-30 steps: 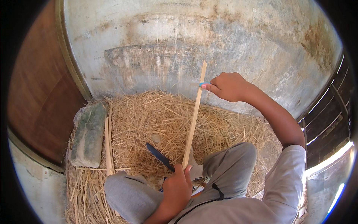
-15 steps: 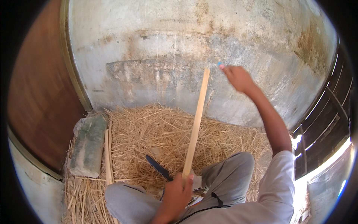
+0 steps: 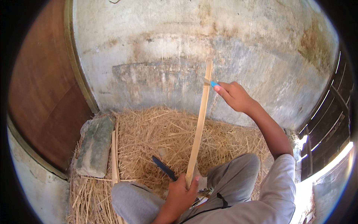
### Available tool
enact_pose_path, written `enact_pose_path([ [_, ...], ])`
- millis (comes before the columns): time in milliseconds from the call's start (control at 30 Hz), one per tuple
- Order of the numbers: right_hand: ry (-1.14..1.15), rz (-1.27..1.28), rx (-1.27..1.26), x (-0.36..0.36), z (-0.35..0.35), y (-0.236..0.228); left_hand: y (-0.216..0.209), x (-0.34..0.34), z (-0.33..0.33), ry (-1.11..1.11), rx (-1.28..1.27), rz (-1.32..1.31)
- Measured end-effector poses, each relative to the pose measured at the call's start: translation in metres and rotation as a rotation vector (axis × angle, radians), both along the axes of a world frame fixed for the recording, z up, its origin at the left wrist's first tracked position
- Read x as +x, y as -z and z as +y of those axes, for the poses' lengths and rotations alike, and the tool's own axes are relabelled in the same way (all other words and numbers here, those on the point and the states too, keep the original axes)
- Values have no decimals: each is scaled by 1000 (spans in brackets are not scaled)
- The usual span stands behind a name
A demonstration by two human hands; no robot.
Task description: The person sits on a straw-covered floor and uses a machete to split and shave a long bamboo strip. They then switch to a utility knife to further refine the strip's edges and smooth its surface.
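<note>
My left hand [image 3: 181,197] is closed around the lower end of a long, pale strip [image 3: 200,135] that looks like split bamboo or wood. The strip rises from above my lap toward the wall, leaning slightly right. With my right arm stretched forward, my right hand [image 3: 235,97] grips a small knife [image 3: 213,83] by its blue handle. The knife's short blade lies across the strip a little below its upper end. A dark, flat blade [image 3: 163,167] slants over the straw beside my left hand; its other end is hidden.
Straw [image 3: 160,130] covers the ground around my bent legs. A greenish stone-like block [image 3: 95,147] lies at left, next to several pale strips [image 3: 115,158]. A stained wall [image 3: 156,82] stands ahead, with a brown door panel [image 3: 41,93] at left and dark slats [image 3: 328,112] at right.
My right hand has moved slightly down and left, bringing the knife's blade across the strip. My left hand still holds the strip's lower end. The view has shifted a little.
</note>
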State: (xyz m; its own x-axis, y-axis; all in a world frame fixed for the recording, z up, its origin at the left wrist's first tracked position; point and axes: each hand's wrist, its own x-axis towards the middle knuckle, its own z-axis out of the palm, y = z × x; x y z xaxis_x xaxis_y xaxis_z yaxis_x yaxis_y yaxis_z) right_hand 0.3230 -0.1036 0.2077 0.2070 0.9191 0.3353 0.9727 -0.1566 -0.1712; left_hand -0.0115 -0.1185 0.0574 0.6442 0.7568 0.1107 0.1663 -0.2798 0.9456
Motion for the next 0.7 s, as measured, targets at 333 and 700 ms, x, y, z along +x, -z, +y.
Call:
enact_pose_path([
  [333, -267, -198, -16, -80, -30, 35, -9, -10, 3, -69, 1, -26],
  [700, -271, -405, 92, -81, -7, 27, -8, -15, 7, -48, -127, -106],
])
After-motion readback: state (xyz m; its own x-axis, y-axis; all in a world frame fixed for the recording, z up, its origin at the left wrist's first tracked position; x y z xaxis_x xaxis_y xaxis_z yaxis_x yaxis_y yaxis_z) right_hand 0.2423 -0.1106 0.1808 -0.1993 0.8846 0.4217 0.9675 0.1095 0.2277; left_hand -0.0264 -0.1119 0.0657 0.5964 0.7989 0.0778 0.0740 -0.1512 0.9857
